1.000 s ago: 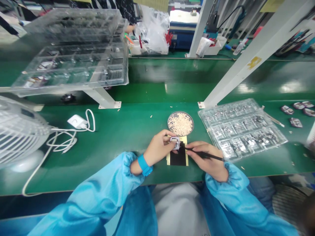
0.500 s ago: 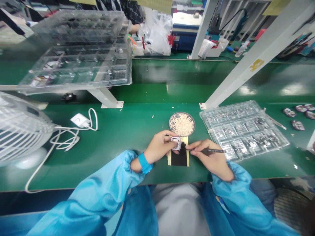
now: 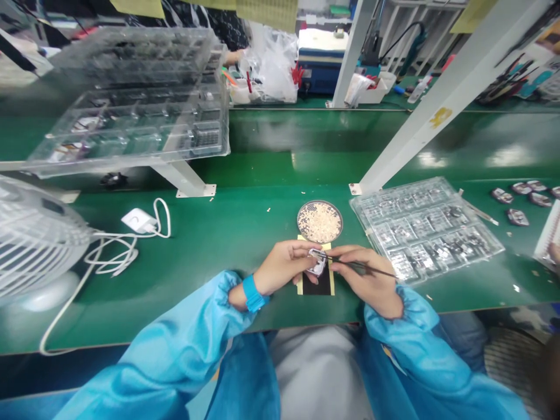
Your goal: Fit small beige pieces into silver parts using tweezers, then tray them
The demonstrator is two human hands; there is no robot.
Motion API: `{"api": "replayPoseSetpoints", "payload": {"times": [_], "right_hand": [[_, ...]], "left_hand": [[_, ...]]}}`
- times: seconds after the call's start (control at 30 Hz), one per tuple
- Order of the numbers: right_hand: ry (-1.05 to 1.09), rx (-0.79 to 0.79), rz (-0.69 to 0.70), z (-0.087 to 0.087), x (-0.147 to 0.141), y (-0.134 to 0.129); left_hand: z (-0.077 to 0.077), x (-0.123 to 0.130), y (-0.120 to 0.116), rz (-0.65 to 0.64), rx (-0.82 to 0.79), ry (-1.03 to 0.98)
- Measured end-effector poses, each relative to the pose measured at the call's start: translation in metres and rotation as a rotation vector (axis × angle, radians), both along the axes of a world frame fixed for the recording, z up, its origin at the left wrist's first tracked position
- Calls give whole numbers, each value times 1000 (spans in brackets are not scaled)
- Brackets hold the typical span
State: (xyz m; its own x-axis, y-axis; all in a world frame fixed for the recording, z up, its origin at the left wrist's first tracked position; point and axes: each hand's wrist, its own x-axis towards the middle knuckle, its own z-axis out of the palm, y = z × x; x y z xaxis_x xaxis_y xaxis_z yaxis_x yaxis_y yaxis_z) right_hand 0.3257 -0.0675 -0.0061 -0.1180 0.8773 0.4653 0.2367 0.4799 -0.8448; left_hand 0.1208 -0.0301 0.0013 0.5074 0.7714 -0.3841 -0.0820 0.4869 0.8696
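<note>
Between the thumb and fingers of my left hand is a small white-rimmed housing, tilted. My right hand grips thin dark tweezers, whose tip reaches the top edge of the housing. Beneath both hands lies a black pad on yellow paper. Just behind them stands a round dish full of small pale pieces. To the right of the dish is a clear tray with small metallic parts in its compartments.
A white fan and a charger with cable stand left. Stacked clear trays rest on a shelf. A slanted white post rises at right, near several small housings. Another person's hand shows at the right edge.
The housing has tilted in my left hand, and the tweezers' tip has moved from beside it onto its upper edge. A white sheet and another person's hand have appeared at the right. The view has shifted slightly.
</note>
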Motion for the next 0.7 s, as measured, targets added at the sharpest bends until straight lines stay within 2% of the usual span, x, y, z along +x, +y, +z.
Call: {"api": "replayPoseSetpoints", "payload": {"times": [0.43,0.53,0.7], "right_hand": [[-22,66,27,-3,-3,0],[89,-5,-10,-4,-7,0],[307,-222,-170,-7,-15,0]], "left_hand": [[0,1,-2,-17,-41,-61],[0,0,-2,-25,-54,-69],[2,1,-3,-45,-41,-52]]}}
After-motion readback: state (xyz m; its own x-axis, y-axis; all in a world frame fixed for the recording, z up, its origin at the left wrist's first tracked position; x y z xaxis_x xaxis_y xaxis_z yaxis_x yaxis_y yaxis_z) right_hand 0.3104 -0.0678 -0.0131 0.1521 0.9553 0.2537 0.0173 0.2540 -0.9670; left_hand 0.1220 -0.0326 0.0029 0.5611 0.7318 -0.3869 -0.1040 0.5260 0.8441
